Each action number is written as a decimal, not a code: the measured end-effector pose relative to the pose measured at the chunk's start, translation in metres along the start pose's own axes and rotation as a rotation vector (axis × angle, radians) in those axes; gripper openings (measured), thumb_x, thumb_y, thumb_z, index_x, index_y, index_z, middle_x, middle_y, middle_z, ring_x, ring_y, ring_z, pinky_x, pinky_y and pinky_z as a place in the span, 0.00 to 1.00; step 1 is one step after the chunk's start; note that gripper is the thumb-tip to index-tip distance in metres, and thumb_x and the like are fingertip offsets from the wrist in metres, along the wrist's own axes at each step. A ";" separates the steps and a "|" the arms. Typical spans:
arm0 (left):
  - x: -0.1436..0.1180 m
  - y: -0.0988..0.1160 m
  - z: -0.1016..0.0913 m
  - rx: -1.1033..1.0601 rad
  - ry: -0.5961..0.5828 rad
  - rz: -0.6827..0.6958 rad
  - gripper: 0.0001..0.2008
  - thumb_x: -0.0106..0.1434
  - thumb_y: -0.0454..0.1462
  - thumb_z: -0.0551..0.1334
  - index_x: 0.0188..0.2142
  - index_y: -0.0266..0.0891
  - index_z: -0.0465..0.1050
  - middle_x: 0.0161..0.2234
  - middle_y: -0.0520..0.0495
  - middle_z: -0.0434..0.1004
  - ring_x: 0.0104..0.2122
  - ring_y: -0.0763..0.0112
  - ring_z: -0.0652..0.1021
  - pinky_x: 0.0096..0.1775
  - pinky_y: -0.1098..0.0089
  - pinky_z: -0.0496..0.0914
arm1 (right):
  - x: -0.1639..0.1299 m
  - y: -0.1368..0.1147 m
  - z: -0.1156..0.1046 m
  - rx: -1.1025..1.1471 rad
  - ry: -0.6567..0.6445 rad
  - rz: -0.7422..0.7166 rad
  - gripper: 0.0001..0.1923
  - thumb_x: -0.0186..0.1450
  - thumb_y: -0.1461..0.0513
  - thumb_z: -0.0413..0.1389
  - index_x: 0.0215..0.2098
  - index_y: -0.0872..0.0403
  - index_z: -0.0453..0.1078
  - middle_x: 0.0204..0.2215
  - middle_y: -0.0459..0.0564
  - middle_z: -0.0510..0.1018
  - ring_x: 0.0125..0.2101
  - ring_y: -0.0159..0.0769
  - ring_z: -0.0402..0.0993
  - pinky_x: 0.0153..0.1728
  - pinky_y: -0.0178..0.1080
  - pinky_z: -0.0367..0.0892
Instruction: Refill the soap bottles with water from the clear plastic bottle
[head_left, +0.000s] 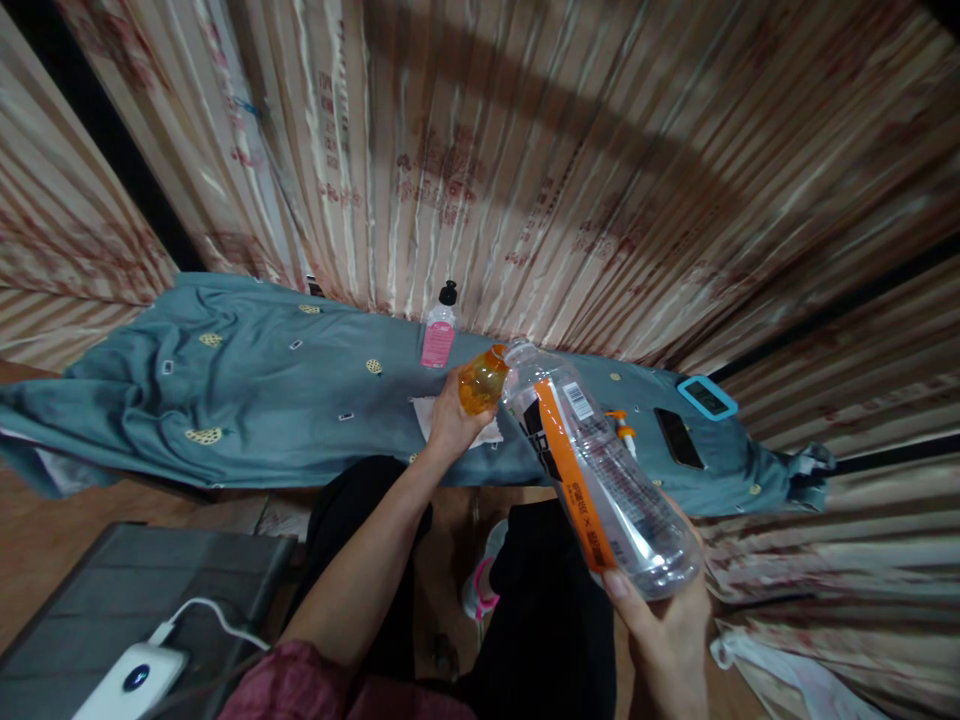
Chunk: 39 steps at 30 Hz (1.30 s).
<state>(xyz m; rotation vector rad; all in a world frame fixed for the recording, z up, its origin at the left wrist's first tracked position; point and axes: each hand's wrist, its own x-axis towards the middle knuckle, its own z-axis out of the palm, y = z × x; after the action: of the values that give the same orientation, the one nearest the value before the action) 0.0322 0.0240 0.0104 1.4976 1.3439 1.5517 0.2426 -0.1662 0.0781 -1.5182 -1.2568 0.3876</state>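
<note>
My left hand (450, 420) grips a small amber bottle (482, 384) above the cloth-covered table (247, 400). My right hand (667, 610) holds a large clear plastic bottle (600, 470) with an orange and black label, tilted so that its open mouth meets the top of the small bottle. A white tissue (427, 412) lies on the cloth under my left hand. A small orange pump cap (622, 428) lies on the cloth just behind the big bottle.
A pink-labelled bottle with a black cap (439, 332) stands at the table's back edge. A black phone (679, 438) and a teal-framed device (706, 397) lie at the right. A curtain hangs behind. A white power bank with cable (135, 680) rests on a grey box at lower left.
</note>
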 end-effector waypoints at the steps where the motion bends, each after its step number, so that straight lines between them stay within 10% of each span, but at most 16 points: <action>1: 0.000 0.000 0.000 0.001 0.007 0.007 0.32 0.49 0.37 0.71 0.54 0.40 0.66 0.49 0.42 0.80 0.47 0.56 0.81 0.51 0.56 0.75 | 0.000 -0.001 0.000 -0.008 -0.002 -0.003 0.49 0.51 0.45 0.69 0.65 0.57 0.62 0.58 0.63 0.71 0.55 0.59 0.70 0.55 0.59 0.61; 39: 0.000 -0.003 0.001 -0.042 0.012 0.027 0.32 0.49 0.36 0.71 0.54 0.41 0.66 0.49 0.44 0.80 0.47 0.58 0.81 0.51 0.57 0.76 | 0.001 -0.001 -0.002 -0.006 -0.010 0.023 0.50 0.51 0.45 0.69 0.64 0.57 0.61 0.58 0.64 0.70 0.57 0.60 0.68 0.57 0.61 0.60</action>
<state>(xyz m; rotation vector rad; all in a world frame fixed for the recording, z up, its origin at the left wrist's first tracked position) 0.0330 0.0251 0.0073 1.4893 1.2950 1.5987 0.2440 -0.1663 0.0798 -1.5385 -1.2499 0.4071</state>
